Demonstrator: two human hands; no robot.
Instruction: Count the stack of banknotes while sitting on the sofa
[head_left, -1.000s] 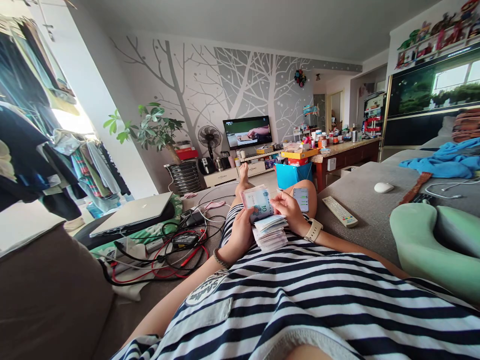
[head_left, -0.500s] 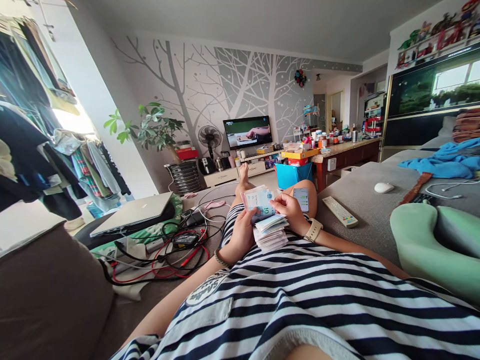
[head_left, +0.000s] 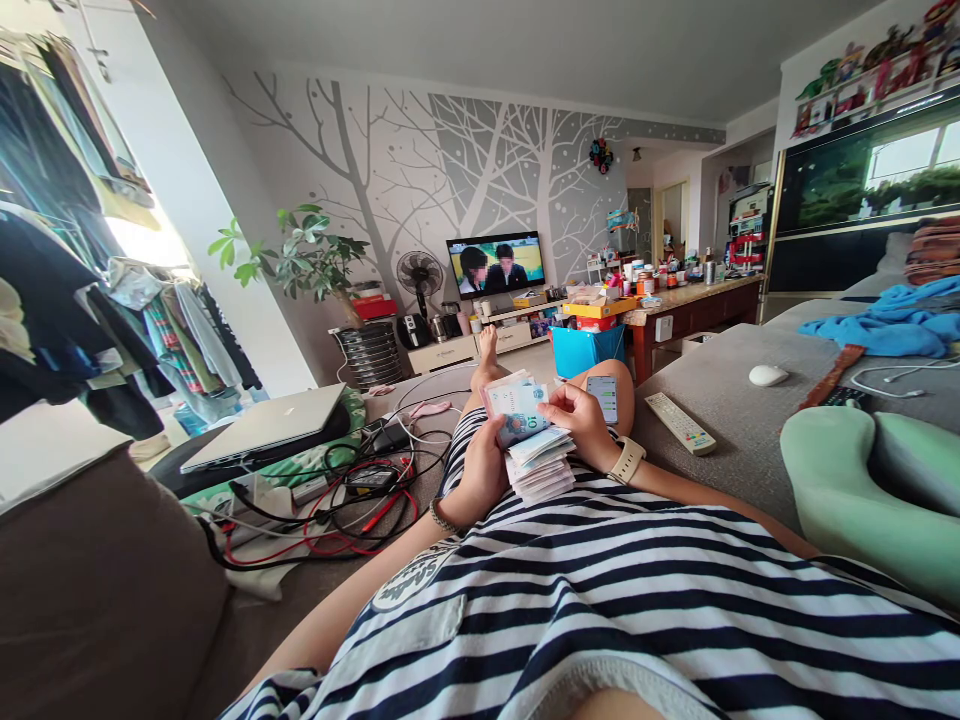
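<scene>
I lie back on a grey sofa in a striped dress. My left hand (head_left: 486, 462) is closed round a fanned wad of banknotes (head_left: 517, 405) held upright over my lap. My right hand (head_left: 576, 420) pinches the top note of that wad at its right edge. A second stack of banknotes (head_left: 541, 468) lies on my lap just under both hands. A phone (head_left: 602, 398) with a lit screen rests on my right knee, beside my right hand.
A TV remote (head_left: 680, 422), a white mouse (head_left: 767, 375) and a green cushion (head_left: 862, 480) lie on the sofa at right. At left lie a closed laptop (head_left: 262, 426) and tangled cables (head_left: 330, 500). A television (head_left: 496, 264) plays at the far wall.
My right hand has drawn the top note a little down and toward me across the wad. The picture on the television has changed. My left hand has stayed put.
</scene>
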